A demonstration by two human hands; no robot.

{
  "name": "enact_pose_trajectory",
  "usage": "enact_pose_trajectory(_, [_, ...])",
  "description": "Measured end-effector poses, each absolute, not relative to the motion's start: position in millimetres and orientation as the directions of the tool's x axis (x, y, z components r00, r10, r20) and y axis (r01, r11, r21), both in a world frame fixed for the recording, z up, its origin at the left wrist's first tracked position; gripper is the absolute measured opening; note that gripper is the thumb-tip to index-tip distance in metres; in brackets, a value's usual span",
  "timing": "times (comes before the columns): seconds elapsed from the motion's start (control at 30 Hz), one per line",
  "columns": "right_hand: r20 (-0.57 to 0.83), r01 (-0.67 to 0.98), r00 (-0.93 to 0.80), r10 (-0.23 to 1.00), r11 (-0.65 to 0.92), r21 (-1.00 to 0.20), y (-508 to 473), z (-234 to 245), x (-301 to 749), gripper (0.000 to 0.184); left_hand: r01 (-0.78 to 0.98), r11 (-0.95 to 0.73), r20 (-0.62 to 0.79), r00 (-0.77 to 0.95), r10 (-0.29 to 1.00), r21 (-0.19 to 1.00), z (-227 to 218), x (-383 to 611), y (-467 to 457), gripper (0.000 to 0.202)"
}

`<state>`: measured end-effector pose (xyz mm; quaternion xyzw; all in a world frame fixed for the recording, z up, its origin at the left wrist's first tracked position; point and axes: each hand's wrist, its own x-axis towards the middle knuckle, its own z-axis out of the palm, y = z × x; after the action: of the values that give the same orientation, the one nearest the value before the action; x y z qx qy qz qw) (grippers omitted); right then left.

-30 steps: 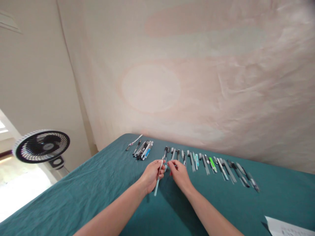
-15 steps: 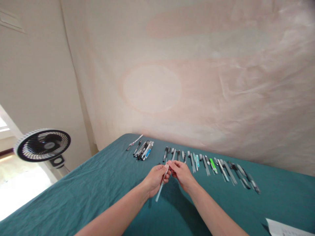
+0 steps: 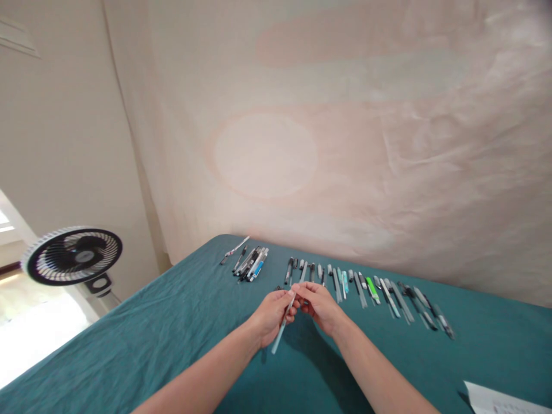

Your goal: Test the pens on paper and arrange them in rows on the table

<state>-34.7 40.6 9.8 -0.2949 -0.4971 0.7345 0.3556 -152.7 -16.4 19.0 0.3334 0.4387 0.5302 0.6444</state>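
Observation:
A slim, pale bluish-white pen [image 3: 279, 336] slants through my left hand [image 3: 271, 317], its lower end sticking out below the palm toward me. The left fingers are closed around it, thumb on top. My right hand [image 3: 319, 306] is closed too, its thumb and fingertips pinching at the pen's far end, right against the left thumb. The fingers cover that end, so its details are hidden. Both hands are held over the front middle of the green-covered table [image 3: 172, 345]. Just beyond them lies a row of pens and separate caps [image 3: 336, 284].
A bunch of pens [image 3: 252, 264] lies at the back left, with a white pen [image 3: 237, 246] and a dark pen beside it. The row on the right includes a bright green one [image 3: 373, 290]. White paper [image 3: 500, 399] sits front right. A fan [image 3: 75, 256] stands left of the table.
Both hands keep nearly the same grip and place on the pen. The view has shifted very slightly.

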Motion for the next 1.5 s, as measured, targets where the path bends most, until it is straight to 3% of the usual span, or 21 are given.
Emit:
enact_pose_trajectory(0.57, [-0.092, -0.271, -0.599, 0.795, -0.309, -0.912, 40.5, 12.8, -33.2, 0.033, -0.371, 0.223, -0.218, 0.054, 0.974, 0.902, 20.9, -154.3, -15.5, 0.026])
enact_pose_trajectory(0.83, [-0.035, -0.187, -0.542, 0.840, -0.161, -0.969, 40.0, 9.4, -34.2, 0.032, -0.351, 0.236, -0.228, 0.064, 0.971, 0.906, 21.8, -153.6, -17.1, 0.026])
enact_pose_trajectory(1.13, [-0.058, -0.275, -0.586, 0.808, -0.265, -0.924, 39.8, 10.9, -34.6, 0.034, -0.371, 0.229, -0.212, 0.087, 0.973, 0.900, 21.6, -155.6, -14.8, 0.025])
enact_pose_trajectory(1.33, [-0.051, -0.204, -0.553, 0.832, -0.194, -0.960, 38.6, 7.3, -35.6, 0.034, -0.359, 0.223, -0.209, 0.077, 0.975, 0.906, 20.0, -155.7, -15.4, 0.028])
enact_pose_trajectory(1.5, [-0.039, -0.271, -0.542, 0.839, -0.218, -0.938, 42.3, 6.7, -35.0, 0.029, -0.357, 0.233, -0.218, 0.083, 0.972, 0.905, 17.5, -157.0, -14.4, 0.025])
